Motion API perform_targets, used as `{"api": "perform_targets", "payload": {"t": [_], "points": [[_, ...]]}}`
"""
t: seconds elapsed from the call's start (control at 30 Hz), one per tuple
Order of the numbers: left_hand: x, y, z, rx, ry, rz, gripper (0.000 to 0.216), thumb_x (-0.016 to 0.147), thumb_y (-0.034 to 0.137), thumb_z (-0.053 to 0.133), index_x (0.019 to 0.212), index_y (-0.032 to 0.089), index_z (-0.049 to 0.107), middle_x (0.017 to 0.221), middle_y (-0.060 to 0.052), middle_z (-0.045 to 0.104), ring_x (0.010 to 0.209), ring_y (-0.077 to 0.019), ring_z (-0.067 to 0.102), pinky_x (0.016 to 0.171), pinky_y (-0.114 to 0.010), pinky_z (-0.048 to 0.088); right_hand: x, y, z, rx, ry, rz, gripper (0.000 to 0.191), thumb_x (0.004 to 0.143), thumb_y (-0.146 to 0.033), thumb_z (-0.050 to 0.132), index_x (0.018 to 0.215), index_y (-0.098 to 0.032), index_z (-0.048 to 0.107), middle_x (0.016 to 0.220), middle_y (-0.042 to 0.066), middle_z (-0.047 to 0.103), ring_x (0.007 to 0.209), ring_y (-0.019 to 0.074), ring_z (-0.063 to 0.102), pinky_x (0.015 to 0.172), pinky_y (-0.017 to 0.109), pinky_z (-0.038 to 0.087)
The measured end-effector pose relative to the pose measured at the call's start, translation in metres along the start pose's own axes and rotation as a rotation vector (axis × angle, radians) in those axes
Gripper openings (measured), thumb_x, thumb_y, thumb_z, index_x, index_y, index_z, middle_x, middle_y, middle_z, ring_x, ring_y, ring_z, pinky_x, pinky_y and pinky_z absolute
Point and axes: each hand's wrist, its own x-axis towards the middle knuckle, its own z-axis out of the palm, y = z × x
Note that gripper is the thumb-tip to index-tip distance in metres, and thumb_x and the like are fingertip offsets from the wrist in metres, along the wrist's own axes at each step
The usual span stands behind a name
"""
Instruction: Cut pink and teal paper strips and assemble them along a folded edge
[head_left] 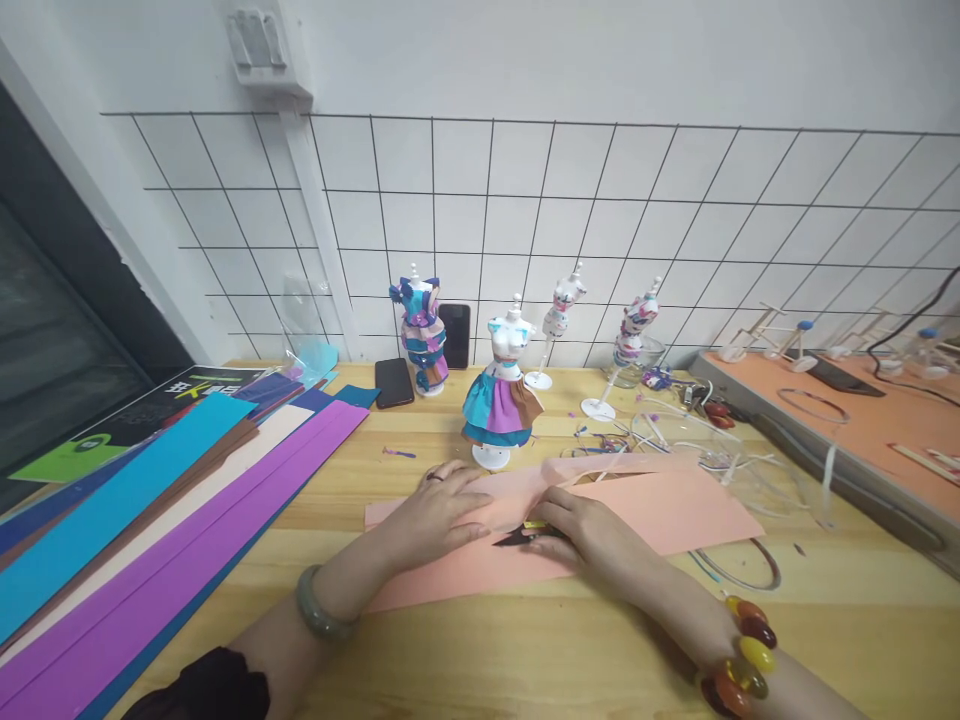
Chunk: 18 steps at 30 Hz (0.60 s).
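Observation:
A long sheet of peach-pink crepe paper (pixel 667 510) lies across the table before me, with a folded upper layer lifted near the middle. My left hand (pixel 439 515) rests flat on the sheet's left part, fingers stretched out. Over the middle of the paper, my right hand (pixel 577 530) is closed round small thread snips (pixel 514 538). Their dark blades point left and a bit of yellow shows; the fingers hide the rest. Just behind the paper stands a small white dress form (pixel 512 340) in a teal, purple and brown skirt (pixel 501 408).
Strips of coloured paper (pixel 217 535) cover the left side. Behind stand a dressed form (pixel 424 330), two forms with patterned wraps (pixel 564 305) (pixel 636 335) and two phones (pixel 394 383) (pixel 455 335). Tangled cords (pixel 675 430) lie at right, near an orange-topped surface (pixel 862 420).

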Motion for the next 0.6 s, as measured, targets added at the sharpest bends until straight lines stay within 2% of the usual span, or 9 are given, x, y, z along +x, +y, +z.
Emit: {"api": "perform_targets", "payload": {"t": [0.13,0.33,0.6], "points": [[0.0,0.0,0.001,-0.006,-0.008,0.007,0.035,0.087,0.042,0.048,0.119,0.029,0.057,0.139,-0.004,0.039,0.126,-0.0284,0.031,0.103,-0.046,0.03,0.001,0.001,-0.001,0.001,0.014,0.011,0.032,0.091,-0.046,0.043,0.095,-0.019,0.061,0.09,0.006,0.062,0.083,0.0188,0.059,0.073,0.028,0.045],[0.0,-0.002,0.0,0.019,-0.026,0.018,0.035,0.089,0.041,0.044,0.12,0.031,0.055,0.138,-0.004,0.04,0.124,-0.0273,0.033,0.103,-0.046,0.029,0.002,0.002,0.0,0.052,0.014,-0.019,0.033,0.09,-0.047,0.045,0.097,-0.019,0.061,0.091,0.006,0.063,0.084,0.0188,0.059,0.074,0.028,0.044],[0.001,-0.011,0.009,0.058,-0.029,0.009,0.034,0.094,0.038,0.034,0.121,0.033,0.055,0.14,-0.001,0.039,0.126,-0.0261,0.031,0.104,-0.046,0.028,0.005,0.005,0.004,0.094,0.022,-0.046,0.03,0.089,-0.046,0.047,0.088,-0.018,0.059,0.085,0.005,0.063,0.077,0.0174,0.058,0.069,0.026,0.042]]}}
